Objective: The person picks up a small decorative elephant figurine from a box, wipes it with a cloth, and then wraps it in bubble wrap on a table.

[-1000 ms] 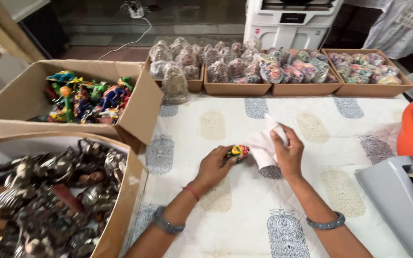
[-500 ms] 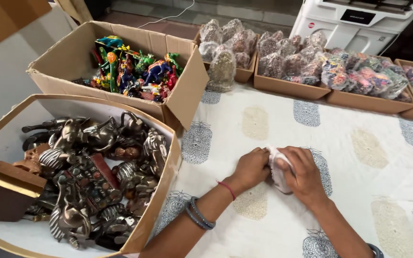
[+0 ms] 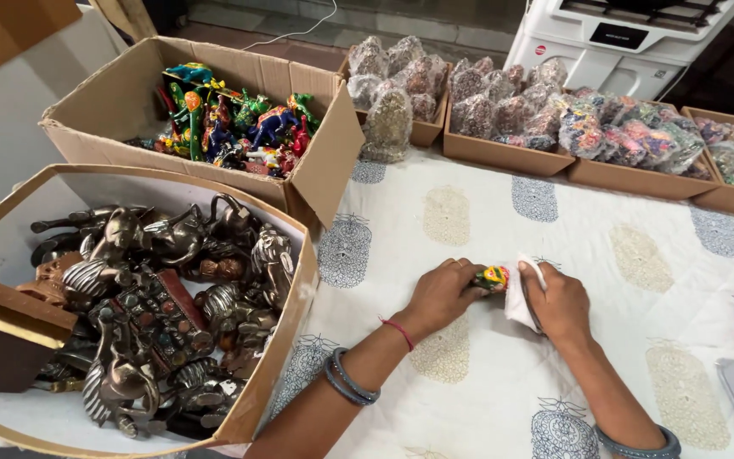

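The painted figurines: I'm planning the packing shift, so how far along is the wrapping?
Done: clear-wrapped figurines fill the shallow cardboard trays. In hand: left hand and right hand hold one small multicoloured figurine against white wrap. Left: loose painted figurines crowd the open cardboard box.

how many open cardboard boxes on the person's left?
2. Box of painted figurines at far left; box of metal figurines nearer, overlapping it. More may lie outside the frame.

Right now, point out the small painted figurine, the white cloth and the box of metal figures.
painted figurine (image 3: 494, 277), head view, its colourful exposed end.
white cloth (image 3: 516, 299), head view, fold below right hand (image 3: 559, 303).
box of metal figures (image 3: 275, 361), head view, right cardboard wall.
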